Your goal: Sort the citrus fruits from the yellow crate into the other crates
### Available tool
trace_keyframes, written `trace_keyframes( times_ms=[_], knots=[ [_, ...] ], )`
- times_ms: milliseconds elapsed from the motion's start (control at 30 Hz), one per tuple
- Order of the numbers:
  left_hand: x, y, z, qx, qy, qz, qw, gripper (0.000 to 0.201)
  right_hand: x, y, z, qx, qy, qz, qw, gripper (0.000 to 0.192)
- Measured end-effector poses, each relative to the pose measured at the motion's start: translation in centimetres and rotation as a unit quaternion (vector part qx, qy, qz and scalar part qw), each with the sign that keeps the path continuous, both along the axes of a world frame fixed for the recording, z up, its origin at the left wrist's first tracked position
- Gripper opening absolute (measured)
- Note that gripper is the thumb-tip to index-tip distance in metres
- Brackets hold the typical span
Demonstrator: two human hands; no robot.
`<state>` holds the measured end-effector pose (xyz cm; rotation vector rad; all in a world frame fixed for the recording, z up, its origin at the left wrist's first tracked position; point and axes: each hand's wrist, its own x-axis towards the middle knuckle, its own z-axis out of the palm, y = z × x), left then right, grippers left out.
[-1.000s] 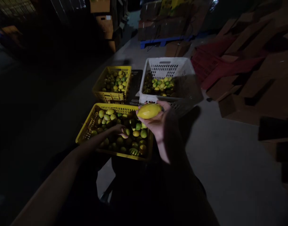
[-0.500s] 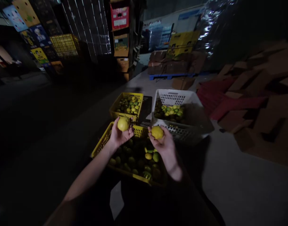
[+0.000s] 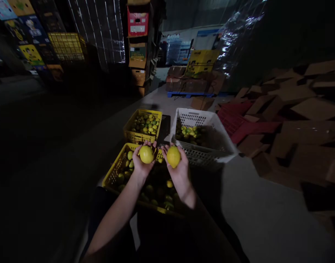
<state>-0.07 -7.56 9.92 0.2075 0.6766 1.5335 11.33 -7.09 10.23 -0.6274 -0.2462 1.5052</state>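
My left hand (image 3: pixel 142 166) cups a yellow lemon (image 3: pixel 147 154), palm up with the fingers curled behind it. Close beside it, my right hand (image 3: pixel 181 175) holds another yellow lemon (image 3: pixel 173 157) in the palm, its tip pointing down toward me. Both hands are above the near yellow crate (image 3: pixel 109 175), which holds many green and yellow lemons (image 3: pixel 149 189), partly hidden by my hands and in shadow. Beyond my left hand stands a second yellow crate (image 3: pixel 140 138) of lemons. Beyond my right hand is a white crate (image 3: pixel 211 155) with lemons at its left side.
Flattened and open cardboard boxes (image 3: pixel 304 142) lie piled at the right with a red crate (image 3: pixel 235 122). Behind are a tall stack of cartons (image 3: pixel 137 51), a blue pallet (image 3: pixel 190 94) with boxes on it, and a yellow crate (image 3: pixel 65 45) at the back left.
My hands have come closer together, each still holding its lemon. The right lemon has been turned so its tip points downward. The view has shifted slightly to the right.
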Motion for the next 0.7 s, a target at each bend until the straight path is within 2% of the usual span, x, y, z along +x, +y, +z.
trace_keyframes(
  times_ms=[133,300,567,700],
  knots=[
    [0.8,-0.1,0.0,0.028,-0.034,-0.032,0.999,0.024,-1.3,0.1,0.1,0.004,-0.016,0.003,1.0,0.006],
    [1.1,-0.1,0.3,0.02,-0.076,-0.043,0.996,0.03,-2.4,0.2,-0.3,0.017,-0.035,0.003,0.999,0.008],
    [0.5,0.6,0.2,0.116,-0.025,-0.069,0.991,0.03,-1.6,-0.5,-0.2,0.06,-0.075,0.028,0.995,0.008],
    [0.5,0.4,0.7,0.123,0.002,-0.085,0.989,0.03,-1.1,-1.0,-0.4,0.076,-0.097,0.037,0.992,0.006]
  ],
)
